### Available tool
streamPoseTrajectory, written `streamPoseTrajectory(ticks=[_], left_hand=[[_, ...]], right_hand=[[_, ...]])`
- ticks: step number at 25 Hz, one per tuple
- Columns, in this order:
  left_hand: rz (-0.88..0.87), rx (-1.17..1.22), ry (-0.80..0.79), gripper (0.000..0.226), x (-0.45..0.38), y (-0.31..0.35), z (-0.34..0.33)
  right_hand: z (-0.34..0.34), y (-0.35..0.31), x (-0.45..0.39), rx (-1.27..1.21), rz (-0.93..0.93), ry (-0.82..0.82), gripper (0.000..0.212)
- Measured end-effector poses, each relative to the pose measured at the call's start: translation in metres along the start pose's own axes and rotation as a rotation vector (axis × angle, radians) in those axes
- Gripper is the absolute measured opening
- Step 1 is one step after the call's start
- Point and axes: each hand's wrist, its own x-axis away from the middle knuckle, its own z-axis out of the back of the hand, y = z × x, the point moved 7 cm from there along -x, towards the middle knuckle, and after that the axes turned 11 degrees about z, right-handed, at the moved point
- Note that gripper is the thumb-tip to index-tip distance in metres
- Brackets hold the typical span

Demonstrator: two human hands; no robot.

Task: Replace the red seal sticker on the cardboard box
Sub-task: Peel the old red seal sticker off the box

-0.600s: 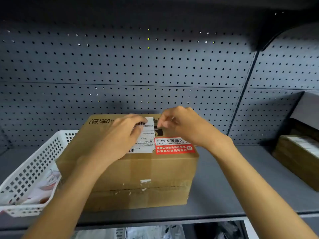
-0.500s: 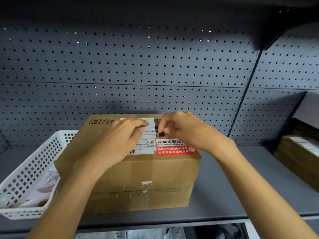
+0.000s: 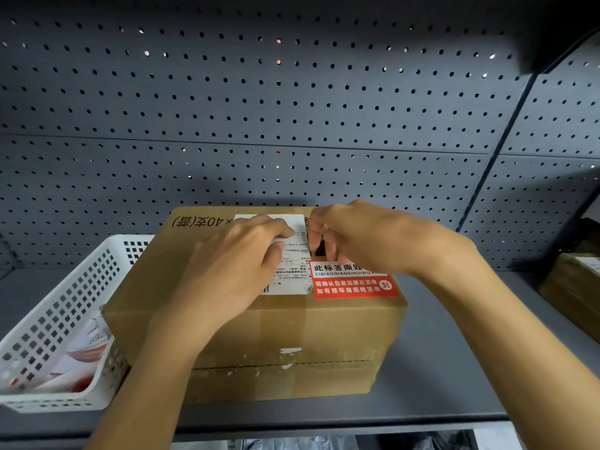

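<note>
A brown cardboard box (image 3: 324, 329) stands on the grey shelf, with a white shipping label (image 3: 292, 271) on its top. The red seal sticker (image 3: 350, 285) lies flat on the top's front right, partly under my right wrist. My left hand (image 3: 233, 267) presses flat on the label and holds nothing. The fingertips of my right hand (image 3: 373, 238) are pinched together at the label's right edge, just behind the sticker's far left corner, beside a dark printed patch (image 3: 319, 248). No sticker edge looks lifted.
A white perforated basket (image 3: 58, 323) with red-and-white sheets touches the box's left side. More brown boxes (image 3: 571, 287) sit at the right end of the shelf (image 3: 454, 368). A grey pegboard wall (image 3: 292, 108) rises directly behind.
My right fingertips have crept slightly left, tighter against the label's edge. My left hand stays flat on the label. The red sticker has not moved.
</note>
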Motion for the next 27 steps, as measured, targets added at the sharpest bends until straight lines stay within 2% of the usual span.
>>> streamPoseTrajectory(ticks=[5,12,27], left_hand=[[-0.012,-0.024,-0.013,0.031,0.000,0.001,0.000],[-0.020,-0.049,-0.003,0.030,-0.002,0.000,-0.002],[-0.034,-0.044,0.006,0.030,0.000,0.002,-0.001]], right_hand=[[0.007,-0.001,-0.002,0.044,0.001,0.006,0.040],[0.006,-0.011,0.000,0.083,0.004,-0.010,0.038],[0.000,-0.002,-0.008,-0.047,0.022,0.002,0.035]])
